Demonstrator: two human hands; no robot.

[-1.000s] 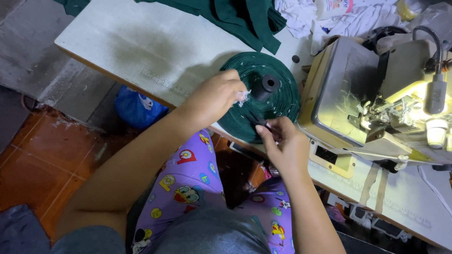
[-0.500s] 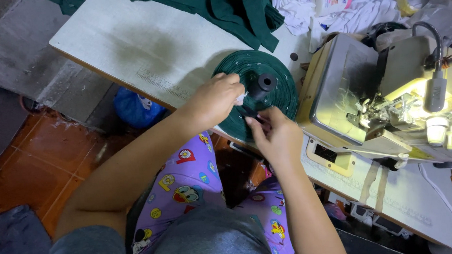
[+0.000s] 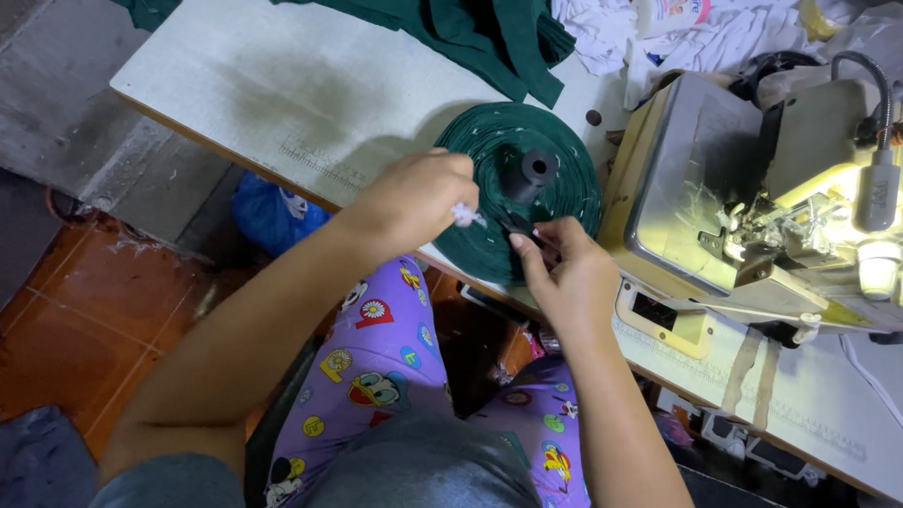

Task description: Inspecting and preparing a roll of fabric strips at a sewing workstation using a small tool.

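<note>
A flat roll of dark green fabric tape (image 3: 488,153) with a black core (image 3: 537,167) lies on the white table (image 3: 296,89), just left of the sewing machine. My left hand (image 3: 414,195) hovers over the roll's near edge, fingers pinched on a small white scrap (image 3: 465,215). My right hand (image 3: 564,270) sits at the roll's front edge, fingers closed on a small dark object (image 3: 521,230) that I cannot identify; it touches the green tape.
A beige sewing machine (image 3: 730,194) with a lit lamp (image 3: 875,194) stands to the right. Dark green cloth (image 3: 463,23) is piled at the table's back, with white cloth (image 3: 603,18) beside it. A blue bag (image 3: 265,210) lies on the orange floor below.
Both hands stayed at the roll's front edge. My right hand moved up closer to the roll and to my left hand.
</note>
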